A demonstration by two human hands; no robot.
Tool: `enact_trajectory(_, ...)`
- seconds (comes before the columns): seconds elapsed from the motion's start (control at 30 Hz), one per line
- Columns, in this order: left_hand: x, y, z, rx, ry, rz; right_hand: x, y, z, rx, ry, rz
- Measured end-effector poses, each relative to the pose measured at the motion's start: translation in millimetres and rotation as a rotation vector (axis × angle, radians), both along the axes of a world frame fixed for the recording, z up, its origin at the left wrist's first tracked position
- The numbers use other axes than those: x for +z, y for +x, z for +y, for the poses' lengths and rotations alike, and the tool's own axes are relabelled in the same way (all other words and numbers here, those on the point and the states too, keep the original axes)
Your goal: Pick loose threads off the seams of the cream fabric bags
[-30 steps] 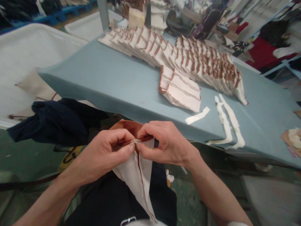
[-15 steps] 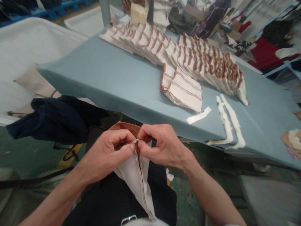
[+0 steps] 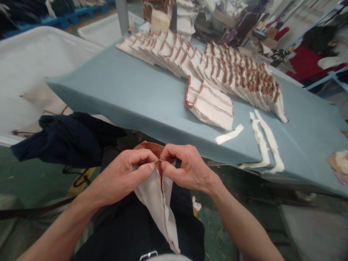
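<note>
A white fabric piece point(image 3: 154, 195) with a brown-edged seam and a brown inner side hangs over my lap. My left hand point(image 3: 130, 170) pinches its upper edge between thumb and forefinger. Right beside it, my right hand point(image 3: 185, 166) pinches the same edge, the fingertips of both hands nearly touching. The seam runs down from the fingertips to a point near the belt buckle point(image 3: 148, 255). A thin brown thread dangles near the seam below my right hand.
Beyond my hands stands a light blue table point(image 3: 122, 94) with long rows of white and brown fabric pieces point(image 3: 179, 50), a smaller stack point(image 3: 212, 105) and white strips point(image 3: 230, 135). Dark blue cloth point(image 3: 65, 137) lies at the left, near a white bin point(image 3: 40, 54).
The pinched edge now shows as a short line stretched between the fingertips, which are slightly farther apart. Both hands keep their grip, and the view has shifted slightly.
</note>
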State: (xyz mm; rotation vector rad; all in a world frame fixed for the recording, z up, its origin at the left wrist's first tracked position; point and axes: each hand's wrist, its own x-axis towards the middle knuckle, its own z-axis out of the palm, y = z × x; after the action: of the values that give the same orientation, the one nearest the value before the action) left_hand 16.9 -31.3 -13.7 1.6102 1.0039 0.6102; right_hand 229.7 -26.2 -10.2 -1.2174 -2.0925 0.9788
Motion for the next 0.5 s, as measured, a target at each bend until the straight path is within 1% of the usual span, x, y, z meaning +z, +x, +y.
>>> enact_trajectory(0.1,-1.0,-2.2,0.2,-0.03,-0.053,-0.04,-1.4,1.6,-0.4,0.038,-0.025,0.035)
enact_trajectory(0.27,-1.7,-4.7,2.2,-0.061,-0.134,-0.049,0.3,3.1,-0.9,0.076,0.067,0.104)
enact_trajectory(0.4,-1.8,-4.9,1.2,-0.098,-0.236,-0.069,-0.7,7.2,0.6,0.194,0.106,0.18)
enact_trajectory(0.5,0.1,-7.2,-0.2,-0.152,-0.275,-0.109,-2.8,9.8,0.5,0.245,0.188,0.188)
